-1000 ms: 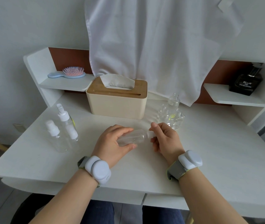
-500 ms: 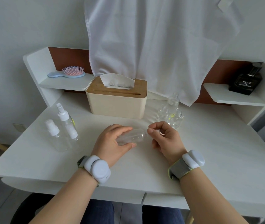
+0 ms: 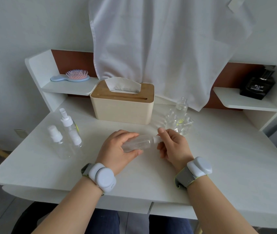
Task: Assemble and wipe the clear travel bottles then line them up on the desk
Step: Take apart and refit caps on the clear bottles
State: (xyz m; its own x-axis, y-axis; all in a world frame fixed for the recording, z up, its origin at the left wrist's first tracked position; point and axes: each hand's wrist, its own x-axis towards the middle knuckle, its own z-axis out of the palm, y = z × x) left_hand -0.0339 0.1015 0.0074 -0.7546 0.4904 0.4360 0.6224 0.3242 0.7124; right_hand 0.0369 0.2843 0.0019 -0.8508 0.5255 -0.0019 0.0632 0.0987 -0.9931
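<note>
- White desk (image 3: 218,166): a tissue box (image 3: 122,107) at the back, three capped clear bottles (image 3: 65,137) on the left, uncapped clear bottles (image 3: 179,119) right of the box.
- Left shelf (image 3: 63,86): a hairbrush (image 3: 73,76).
- Right shelf (image 3: 239,100): a black perfume bottle (image 3: 257,85).

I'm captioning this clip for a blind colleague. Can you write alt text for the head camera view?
A person's left hand holds a clear bottle on its side over a white desk while the right hand pinches its white cap. Three capped bottles stand at left, uncapped bottles at right, with a tissue box behind.
</note>
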